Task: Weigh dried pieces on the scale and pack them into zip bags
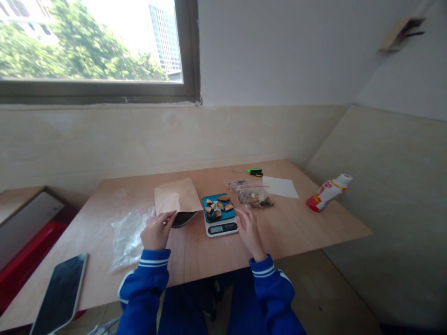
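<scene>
My left hand [156, 231] is closed at the near edge of a brown paper sheet or bag [177, 195], pinching it. A small white spot shows by its fingers, too small to name. Under the paper, a dark round dish [184, 218] is partly hidden. Right of it stands a digital kitchen scale [222, 229] with a blue top. Several dried brown-and-white pieces [219, 205] lie on the scale. My right hand [248, 229] rests beside the scale's right edge, fingers loosely apart, with nothing visible in them.
Clear plastic bags [131, 237] lie left; zip bags with dried brown pieces [256, 197] lie right of the scale. Behind are a green-black screwdriver [254, 171] and white paper [280, 186]. A red-and-white bottle [329, 192] stands right, a tablet [61, 291] lies front left.
</scene>
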The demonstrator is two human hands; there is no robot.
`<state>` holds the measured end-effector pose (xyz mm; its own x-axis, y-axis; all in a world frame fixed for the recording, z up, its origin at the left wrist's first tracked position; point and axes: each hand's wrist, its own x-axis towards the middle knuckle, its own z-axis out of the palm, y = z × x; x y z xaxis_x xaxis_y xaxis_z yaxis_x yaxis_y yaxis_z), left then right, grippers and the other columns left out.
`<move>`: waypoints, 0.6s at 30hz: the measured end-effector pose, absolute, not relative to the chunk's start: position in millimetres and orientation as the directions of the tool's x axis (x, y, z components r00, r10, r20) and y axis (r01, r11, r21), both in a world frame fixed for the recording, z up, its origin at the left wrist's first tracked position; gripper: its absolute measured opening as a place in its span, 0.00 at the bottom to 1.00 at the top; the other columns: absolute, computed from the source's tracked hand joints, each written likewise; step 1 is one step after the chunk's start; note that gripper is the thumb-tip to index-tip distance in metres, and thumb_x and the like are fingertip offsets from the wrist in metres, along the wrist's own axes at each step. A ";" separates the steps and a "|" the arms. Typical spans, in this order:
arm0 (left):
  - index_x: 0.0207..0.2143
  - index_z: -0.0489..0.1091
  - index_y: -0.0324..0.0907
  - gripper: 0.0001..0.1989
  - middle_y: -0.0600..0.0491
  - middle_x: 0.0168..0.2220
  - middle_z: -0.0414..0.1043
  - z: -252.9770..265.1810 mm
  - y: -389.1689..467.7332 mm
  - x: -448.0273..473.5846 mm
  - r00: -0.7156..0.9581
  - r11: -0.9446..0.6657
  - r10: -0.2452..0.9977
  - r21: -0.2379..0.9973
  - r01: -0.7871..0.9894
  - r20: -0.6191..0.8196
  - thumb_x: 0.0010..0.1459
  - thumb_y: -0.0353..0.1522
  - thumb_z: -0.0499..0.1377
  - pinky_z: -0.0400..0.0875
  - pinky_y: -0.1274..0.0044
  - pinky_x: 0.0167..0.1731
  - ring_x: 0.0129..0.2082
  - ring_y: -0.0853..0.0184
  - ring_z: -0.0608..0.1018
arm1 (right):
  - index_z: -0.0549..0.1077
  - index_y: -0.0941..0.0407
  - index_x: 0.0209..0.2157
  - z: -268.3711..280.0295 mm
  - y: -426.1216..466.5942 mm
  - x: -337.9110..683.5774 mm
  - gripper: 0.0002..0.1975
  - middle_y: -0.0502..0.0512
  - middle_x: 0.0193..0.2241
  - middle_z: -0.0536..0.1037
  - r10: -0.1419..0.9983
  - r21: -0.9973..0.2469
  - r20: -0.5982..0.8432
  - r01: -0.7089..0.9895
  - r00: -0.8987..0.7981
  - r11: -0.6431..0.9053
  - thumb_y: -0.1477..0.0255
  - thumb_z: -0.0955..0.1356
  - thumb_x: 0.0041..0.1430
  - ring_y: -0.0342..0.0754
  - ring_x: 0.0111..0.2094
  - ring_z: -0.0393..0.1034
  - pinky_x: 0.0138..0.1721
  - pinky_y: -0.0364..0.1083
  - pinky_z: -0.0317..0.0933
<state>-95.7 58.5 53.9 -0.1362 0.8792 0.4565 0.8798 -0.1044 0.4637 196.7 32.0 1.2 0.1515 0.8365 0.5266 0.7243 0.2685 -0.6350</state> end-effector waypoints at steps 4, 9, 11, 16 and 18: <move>0.35 0.77 0.49 0.08 0.56 0.31 0.78 55.5 56.6 -98.1 -0.134 -0.128 0.859 0.461 0.878 0.494 0.57 0.38 0.59 0.62 0.81 0.24 0.27 0.70 0.76 | 0.74 0.55 0.40 16.0 -0.7 178.8 0.12 0.58 0.38 0.74 0.903 -0.793 0.419 0.521 0.092 0.315 0.72 0.60 0.64 0.49 0.43 0.70 0.43 0.49 0.67; 0.35 0.77 0.49 0.10 0.56 0.30 0.78 56.4 44.9 -94.9 -0.104 -0.170 0.817 0.409 0.896 0.568 0.58 0.40 0.57 0.62 0.81 0.24 0.29 0.69 0.76 | 0.74 0.55 0.43 50.9 -16.7 124.1 0.13 0.56 0.41 0.76 0.907 -0.834 0.380 0.357 -0.179 0.420 0.76 0.60 0.64 0.46 0.46 0.70 0.50 0.48 0.65; 0.36 0.77 0.48 0.10 0.56 0.30 0.78 58.0 38.9 -92.6 -0.080 -0.193 0.807 0.389 0.901 0.585 0.59 0.40 0.57 0.61 0.81 0.24 0.29 0.69 0.77 | 0.72 0.56 0.48 61.7 -13.8 99.2 0.16 0.57 0.47 0.75 0.872 -0.806 0.390 0.348 -0.297 0.479 0.79 0.58 0.64 0.45 0.51 0.68 0.55 0.47 0.62; 0.37 0.77 0.48 0.11 0.56 0.29 0.78 63.9 26.2 -91.3 -0.029 -0.230 0.785 0.334 0.914 0.619 0.60 0.40 0.56 0.62 0.81 0.24 0.30 0.69 0.78 | 0.64 0.66 0.55 62.6 9.0 49.4 0.23 0.66 0.54 0.68 0.839 -0.571 0.308 0.618 -0.449 0.540 0.85 0.58 0.58 0.51 0.58 0.61 0.57 0.49 0.61; 0.36 0.78 0.48 0.11 0.56 0.29 0.78 64.5 21.6 -91.5 -0.025 -0.237 0.761 0.314 0.919 0.649 0.60 0.40 0.56 0.62 0.81 0.24 0.30 0.69 0.78 | 0.66 0.67 0.53 54.4 22.6 34.5 0.22 0.68 0.50 0.72 0.856 -0.474 0.248 0.714 -0.453 0.515 0.86 0.59 0.57 0.55 0.52 0.66 0.48 0.50 0.68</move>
